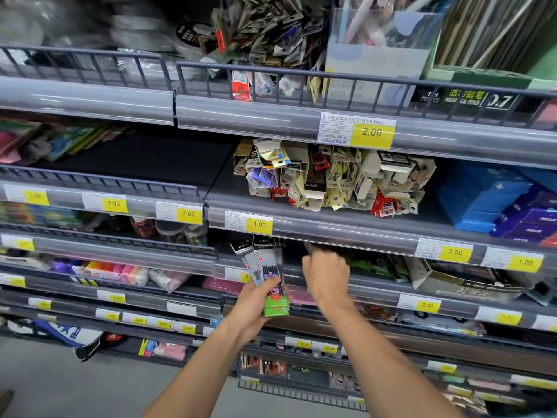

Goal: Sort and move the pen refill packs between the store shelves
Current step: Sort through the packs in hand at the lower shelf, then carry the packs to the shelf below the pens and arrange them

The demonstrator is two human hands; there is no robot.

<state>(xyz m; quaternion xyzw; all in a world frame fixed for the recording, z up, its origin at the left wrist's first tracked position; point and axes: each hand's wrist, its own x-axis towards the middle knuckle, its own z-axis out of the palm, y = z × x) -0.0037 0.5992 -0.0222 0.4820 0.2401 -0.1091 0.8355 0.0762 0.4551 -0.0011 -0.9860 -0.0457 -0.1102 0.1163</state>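
Far left, the shelves are grey w/ wire front rails and clear price strips; the middle-left shelf holds a blurry mix of colourful flat packs at the back and is otherwise bare black. Below that there's a couple of small jars, then pink and orange stuff one level down. Moving to the middle, the top shelf has a messy heap of small carded packs, and the shelf under it has another jumbled pile of little packs, cream, red and purple, behind a yellow 1.00 tag. The pen refill packs are right in the centre, in front of the shelf below that tag: a fanned bunch of clear sleeves w/ black headers and dark thin refills inside, plus a green and pink cartoon card at the bottom. Left hand has them, fingers wrapped round the lower end, thumb across the front, forearm coming up from bottom centre. Right hand is just beside it, reaching into the same shelf w/ wrist bent and fingers curled inward; can't tell if it's got anything, fingertips are hidden. Further right are blue boxes, and up top a clear tub of pens and a green box.
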